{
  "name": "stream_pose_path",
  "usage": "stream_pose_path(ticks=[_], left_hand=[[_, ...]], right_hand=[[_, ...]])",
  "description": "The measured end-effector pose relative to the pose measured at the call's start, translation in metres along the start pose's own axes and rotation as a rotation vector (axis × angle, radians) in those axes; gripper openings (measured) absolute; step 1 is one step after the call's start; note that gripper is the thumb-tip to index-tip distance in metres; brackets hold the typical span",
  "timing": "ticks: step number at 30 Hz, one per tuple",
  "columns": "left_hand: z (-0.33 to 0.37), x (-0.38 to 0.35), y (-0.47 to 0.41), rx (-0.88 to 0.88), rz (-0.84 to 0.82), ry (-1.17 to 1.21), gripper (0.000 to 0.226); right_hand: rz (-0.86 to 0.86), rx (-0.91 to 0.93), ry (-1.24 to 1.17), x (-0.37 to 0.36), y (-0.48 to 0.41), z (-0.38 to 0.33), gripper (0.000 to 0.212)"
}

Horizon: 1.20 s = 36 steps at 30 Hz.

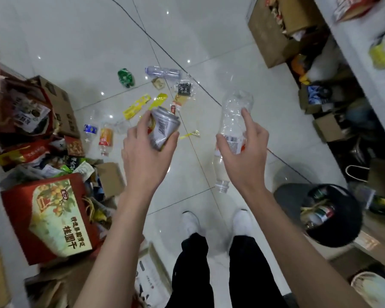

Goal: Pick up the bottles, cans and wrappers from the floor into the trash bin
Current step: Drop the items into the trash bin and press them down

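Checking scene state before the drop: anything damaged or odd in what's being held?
Yes. The clear bottle in the right hand is crumpled, capless and held neck-down. The silver can in the left hand is tilted. More bottles and the yellow wrappers lie on the floor; the black trash bin already holds litter.

Glossy white tiled floor (pixel 80 41), green bottle (pixel 126 77), clear bottle (pixel 162 72), yellow wrappers (pixel 136 106), black trash bin (pixel 332 215), cardboard boxes (pixel 273 38)

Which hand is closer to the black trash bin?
The right hand, holding a clear plastic bottle, is up and left of the trash bin. The left hand, holding a silver can, is farther left.
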<state>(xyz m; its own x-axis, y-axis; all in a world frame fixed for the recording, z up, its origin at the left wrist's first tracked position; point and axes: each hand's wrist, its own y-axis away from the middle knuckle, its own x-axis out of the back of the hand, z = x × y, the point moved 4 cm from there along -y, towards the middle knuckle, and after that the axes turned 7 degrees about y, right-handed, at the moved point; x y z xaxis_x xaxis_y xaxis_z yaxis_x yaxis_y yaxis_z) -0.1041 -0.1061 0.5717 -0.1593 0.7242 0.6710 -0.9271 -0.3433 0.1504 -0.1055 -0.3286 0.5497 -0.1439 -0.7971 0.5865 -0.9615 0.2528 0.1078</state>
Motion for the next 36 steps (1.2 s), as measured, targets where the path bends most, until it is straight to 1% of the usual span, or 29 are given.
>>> stream_pose_path(ticks=[4,8,13,16,22,25,29,36], left_hand=[[0.028,-0.051,0.038,-0.054,-0.042,-0.017,0.076],[0.054,-0.132,0.089,-0.079,-0.125,-0.026,0.076],[0.088,-0.253,0.168,-0.119,-0.242,-0.038,0.075],[0.107,-0.324,0.219,-0.105,-0.327,-0.026,0.077],[0.129,-0.442,0.291,-0.172,-0.472,-0.1,0.082],[0.132,-0.483,0.305,-0.193,-0.516,-0.131,0.085],[0.133,-0.52,0.308,-0.193,-0.551,-0.125,0.088],[0.131,-0.521,0.293,-0.21,-0.45,-0.12,0.063]], right_hand=[[0.045,-0.108,-0.052,0.047,0.021,0.042,0.072],[0.079,-0.236,-0.117,0.108,0.047,0.112,0.071],[0.159,-0.353,-0.057,0.2,0.081,0.225,0.073],[0.22,-0.4,-0.001,0.253,0.102,0.289,0.074],[0.327,-0.502,0.058,0.331,0.133,0.391,0.074],[0.358,-0.553,0.051,0.348,0.144,0.428,0.073],[0.355,-0.577,0.019,0.349,0.149,0.461,0.071],[0.292,-0.588,0.012,0.328,0.135,0.482,0.074]])
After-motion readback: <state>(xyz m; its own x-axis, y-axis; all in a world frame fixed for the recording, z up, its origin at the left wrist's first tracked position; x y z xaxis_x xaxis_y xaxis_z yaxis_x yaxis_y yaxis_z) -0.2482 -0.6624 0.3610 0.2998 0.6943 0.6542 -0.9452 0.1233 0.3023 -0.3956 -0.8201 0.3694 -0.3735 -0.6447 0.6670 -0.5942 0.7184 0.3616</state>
